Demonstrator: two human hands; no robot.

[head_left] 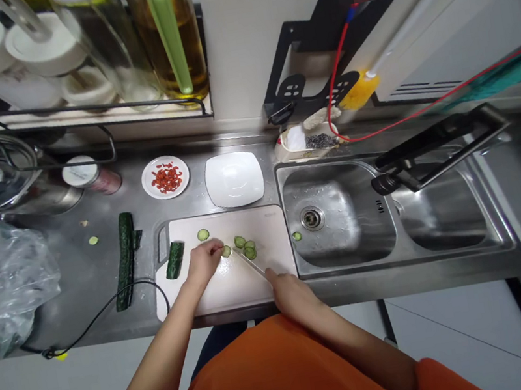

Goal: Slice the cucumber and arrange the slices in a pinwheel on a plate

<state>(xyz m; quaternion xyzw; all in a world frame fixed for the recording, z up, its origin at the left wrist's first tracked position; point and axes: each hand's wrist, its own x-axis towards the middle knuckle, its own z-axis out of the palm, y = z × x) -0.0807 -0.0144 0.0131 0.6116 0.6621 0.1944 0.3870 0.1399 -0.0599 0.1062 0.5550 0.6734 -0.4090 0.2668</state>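
Observation:
My right hand (291, 289) is wrapped round the handle of a knife (253, 266), its blade slanting up and left over the white cutting board (227, 298). With its fingertips pinched together, my left hand (206, 261) holds the edge of a cucumber slice (226, 251) near the blade's tip. Several overlapping cucumber slices (249, 251) lie just right of the blade. A lone slice (203, 234) rests above my left hand. On the board's left side lies a short dark-green cucumber piece (174, 260).
Behind the board stand a white square dish (234, 179) and a plate (145, 181) of small red pieces. A longer cucumber (125, 259) lies left, with a black cable (97, 318) crossing nearby. The double sink (350, 263) is to the right; a plastic bag (13, 287) sits far left.

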